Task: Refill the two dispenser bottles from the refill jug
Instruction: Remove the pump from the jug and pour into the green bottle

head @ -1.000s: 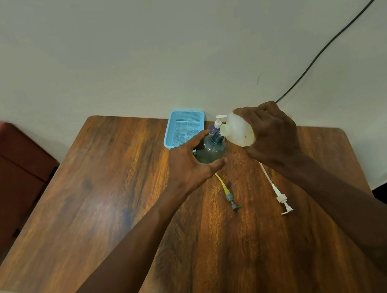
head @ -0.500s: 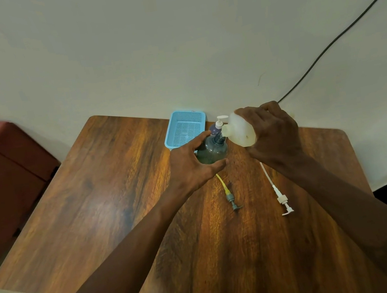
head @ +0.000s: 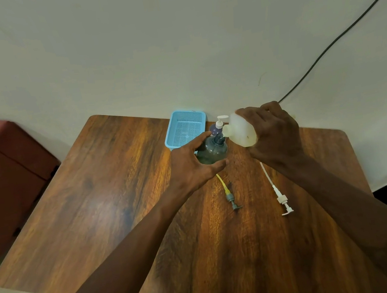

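Left hand grips grey bottle, right hand grips tilted jug; basket, purple bottle behind.

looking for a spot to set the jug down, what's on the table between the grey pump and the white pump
Nothing: in the head view the stretch of wooden table between the grey pump and the white pump, both lying loose, is bare.

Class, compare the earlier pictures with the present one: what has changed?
Nothing visibly changed. The right hand still tips the jug toward the dark bottle, which the left hand holds; the grey pump and white pump lie unmoved.
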{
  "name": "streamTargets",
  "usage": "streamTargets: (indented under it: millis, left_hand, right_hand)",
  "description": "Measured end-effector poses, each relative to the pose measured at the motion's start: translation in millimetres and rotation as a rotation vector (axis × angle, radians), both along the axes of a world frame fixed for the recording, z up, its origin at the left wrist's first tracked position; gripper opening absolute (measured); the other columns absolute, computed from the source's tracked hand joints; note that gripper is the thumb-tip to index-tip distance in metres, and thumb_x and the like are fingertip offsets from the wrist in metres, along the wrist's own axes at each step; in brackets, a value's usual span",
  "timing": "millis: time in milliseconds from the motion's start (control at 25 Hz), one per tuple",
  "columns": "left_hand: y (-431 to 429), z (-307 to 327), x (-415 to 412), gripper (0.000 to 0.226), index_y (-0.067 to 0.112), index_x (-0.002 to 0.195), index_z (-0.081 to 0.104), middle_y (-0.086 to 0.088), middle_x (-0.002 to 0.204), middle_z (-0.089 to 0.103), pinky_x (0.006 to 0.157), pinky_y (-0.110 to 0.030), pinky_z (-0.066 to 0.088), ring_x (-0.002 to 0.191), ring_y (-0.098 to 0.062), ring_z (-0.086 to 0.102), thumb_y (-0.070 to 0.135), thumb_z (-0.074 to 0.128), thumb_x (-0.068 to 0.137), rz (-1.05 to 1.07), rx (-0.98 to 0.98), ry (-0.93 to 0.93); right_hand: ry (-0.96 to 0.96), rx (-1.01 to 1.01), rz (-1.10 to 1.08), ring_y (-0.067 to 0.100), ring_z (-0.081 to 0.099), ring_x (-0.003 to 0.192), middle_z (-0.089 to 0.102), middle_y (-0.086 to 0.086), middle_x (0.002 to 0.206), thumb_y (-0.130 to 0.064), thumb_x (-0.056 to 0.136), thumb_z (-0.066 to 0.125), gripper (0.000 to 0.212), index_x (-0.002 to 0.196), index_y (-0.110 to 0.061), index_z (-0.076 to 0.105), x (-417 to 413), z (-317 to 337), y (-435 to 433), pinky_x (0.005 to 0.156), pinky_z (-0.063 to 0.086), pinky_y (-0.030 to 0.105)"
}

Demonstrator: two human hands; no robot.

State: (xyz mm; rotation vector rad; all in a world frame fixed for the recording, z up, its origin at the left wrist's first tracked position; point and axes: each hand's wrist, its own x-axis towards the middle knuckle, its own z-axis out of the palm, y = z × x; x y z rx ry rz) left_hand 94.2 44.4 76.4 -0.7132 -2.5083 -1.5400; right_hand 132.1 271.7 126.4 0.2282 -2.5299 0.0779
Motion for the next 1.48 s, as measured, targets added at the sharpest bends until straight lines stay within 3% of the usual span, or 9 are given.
streamTargets:
  millis: [360, 760, 1080, 1280, 1480]
  left_hand:
    - [0.6, 3.0, 2.7, 0.077, 0.025, 0.135, 0.061, 0.015, 0.117, 0.060, 0.086, -0.026, 0.060, 0.109, -0.010, 0.063, 0.045, 0.091, 0.067, -0.002, 0.023, 0.006]
    - [-0.6, 3.4, 3.8, 0.076, 0.025, 0.135, 0.062, 0.016, 0.117, 0.060, 0.086, -0.029, 0.061, 0.109, -0.009, 0.064, 0.044, 0.092, 0.067, -0.006, 0.032, -0.014]
    - [-0.9, 3.7, 5.6, 0.075, 0.027, 0.134, 0.061, 0.016, 0.118, 0.058, 0.086, -0.029, 0.061, 0.110, -0.010, 0.063, 0.043, 0.092, 0.067, -0.002, 0.028, -0.011]
    - [-1.9, 6.6, 6.6, 0.073, 0.041, 0.129, 0.053, 0.018, 0.117, 0.058, 0.086, -0.028, 0.061, 0.108, -0.010, 0.064, 0.044, 0.091, 0.068, -0.015, 0.042, 0.007]
    - [-2.6, 5.2, 6.2, 0.073, 0.034, 0.131, 0.058, 0.018, 0.117, 0.059, 0.084, -0.023, 0.060, 0.108, -0.008, 0.064, 0.045, 0.091, 0.067, -0.012, 0.054, 0.016]
  right_hand:
    - [-0.008, 0.010, -0.001, 0.038, 0.062, 0.102, 0.069, 0.015, 0.121, -0.026, 0.057, 0.095, 0.082, 0.129, -0.011, 0.059, 0.4, 0.0, -0.9, 0.078, 0.059, 0.049]
    - [0.012, 0.011, 0.003, 0.039, 0.063, 0.101, 0.070, 0.016, 0.119, -0.024, 0.056, 0.096, 0.080, 0.127, -0.009, 0.062, -0.1, 1.7, -0.1, 0.079, 0.059, 0.051]
    - [0.005, 0.017, -0.002, 0.038, 0.062, 0.102, 0.069, 0.015, 0.121, -0.024, 0.056, 0.096, 0.081, 0.128, -0.010, 0.062, -0.6, 1.7, -0.1, 0.080, 0.058, 0.050]
    - [0.001, 0.018, -0.006, 0.038, 0.062, 0.103, 0.069, 0.015, 0.122, -0.025, 0.057, 0.096, 0.081, 0.129, -0.010, 0.062, -0.3, 1.6, -1.2, 0.082, 0.057, 0.049]
    - [0.008, 0.024, -0.007, 0.037, 0.062, 0.103, 0.069, 0.014, 0.121, -0.023, 0.056, 0.095, 0.082, 0.129, -0.011, 0.060, -0.6, 3.1, -1.2, 0.081, 0.057, 0.050]
